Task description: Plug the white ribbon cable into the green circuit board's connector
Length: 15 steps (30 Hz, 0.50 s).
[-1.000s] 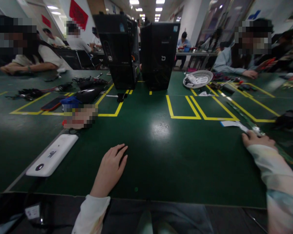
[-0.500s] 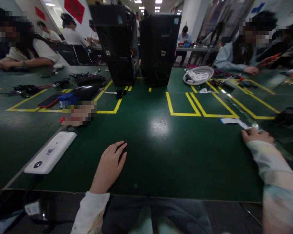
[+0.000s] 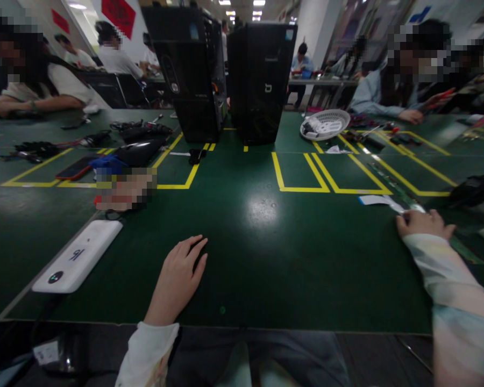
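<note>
My left hand point(image 3: 180, 274) lies palm down on the green table point(image 3: 290, 263), its fingers stretched and slightly apart, holding nothing. Over at the right, my right hand point(image 3: 422, 224) is curled over a long, narrow green circuit board strip point(image 3: 463, 248). The strip runs under the hand and out beyond it on both sides. Parts of the right fingertips are hidden, though the outer fingers are slightly spread. Just left of that hand, a white ribbon cable point(image 3: 378, 200) with a blue end lies on the table by the strip.
Two black computer towers point(image 3: 189, 75) stand at the back middle. A white basket point(image 3: 326, 124) holds small parts. Left are a white device point(image 3: 78, 255), a phone point(image 3: 76, 167) and cables point(image 3: 36, 149). Yellow tape point(image 3: 304, 190) marks boxes. Other people sit around, including one in a light blue sleeve point(image 3: 373, 99).
The whole view has shifted slightly left. My right hand's outer fingers have spread a little over the strip. My left hand rests as before.
</note>
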Tool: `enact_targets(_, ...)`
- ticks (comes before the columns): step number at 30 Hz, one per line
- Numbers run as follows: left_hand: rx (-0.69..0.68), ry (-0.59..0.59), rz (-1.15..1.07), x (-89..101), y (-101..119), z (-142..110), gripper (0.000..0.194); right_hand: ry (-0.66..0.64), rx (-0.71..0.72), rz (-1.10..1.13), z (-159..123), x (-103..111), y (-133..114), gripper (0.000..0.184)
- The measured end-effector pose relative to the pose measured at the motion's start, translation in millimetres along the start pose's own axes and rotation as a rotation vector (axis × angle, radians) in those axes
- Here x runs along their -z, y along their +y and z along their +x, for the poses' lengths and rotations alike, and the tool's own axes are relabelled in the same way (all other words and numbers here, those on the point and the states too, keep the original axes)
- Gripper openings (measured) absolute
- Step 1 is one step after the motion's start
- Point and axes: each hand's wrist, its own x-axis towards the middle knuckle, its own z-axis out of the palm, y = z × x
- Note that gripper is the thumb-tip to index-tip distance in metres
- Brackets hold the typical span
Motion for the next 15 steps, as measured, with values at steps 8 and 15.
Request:
enact_targets(8,-0.005,-0.011,0.006,1.0,-0.1,-0.3,0.042,-0.023,0.055,-0.003,2.6,-0.1,1.0,0.058)
enact_targets(15,-0.019,0.000,0.018,-0.2,-0.5,0.0,0.041,0.013,0.009,-0.038,7.0,-2.8,-0.9,0.060)
